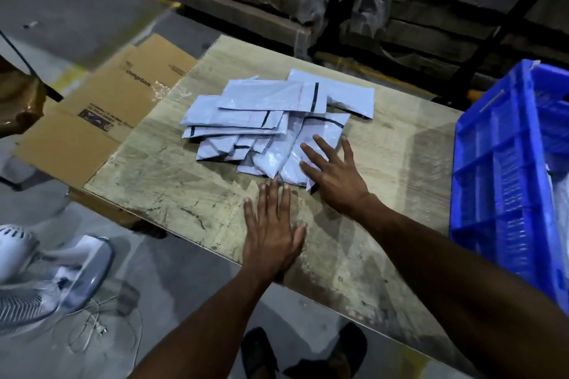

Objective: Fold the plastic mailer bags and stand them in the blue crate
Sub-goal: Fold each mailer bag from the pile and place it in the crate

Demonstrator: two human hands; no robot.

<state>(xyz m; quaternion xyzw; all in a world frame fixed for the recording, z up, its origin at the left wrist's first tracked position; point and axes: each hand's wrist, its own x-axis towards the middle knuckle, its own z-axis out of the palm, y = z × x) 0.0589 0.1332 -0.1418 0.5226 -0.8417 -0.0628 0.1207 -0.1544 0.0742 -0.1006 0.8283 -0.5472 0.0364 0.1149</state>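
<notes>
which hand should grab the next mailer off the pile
Probably the right hand: its straight fingers already lie on the nearest mailer of the pile. The left hand lies flat on the table, just short of the pile.

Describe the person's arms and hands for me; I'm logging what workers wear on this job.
Both arms are bare for all that shows of them: no sleeves are in view. The left hand and the right hand wear no gloves, and no rings, watch or wristband can be seen. No markings show on either arm, though the light is dim.
</notes>
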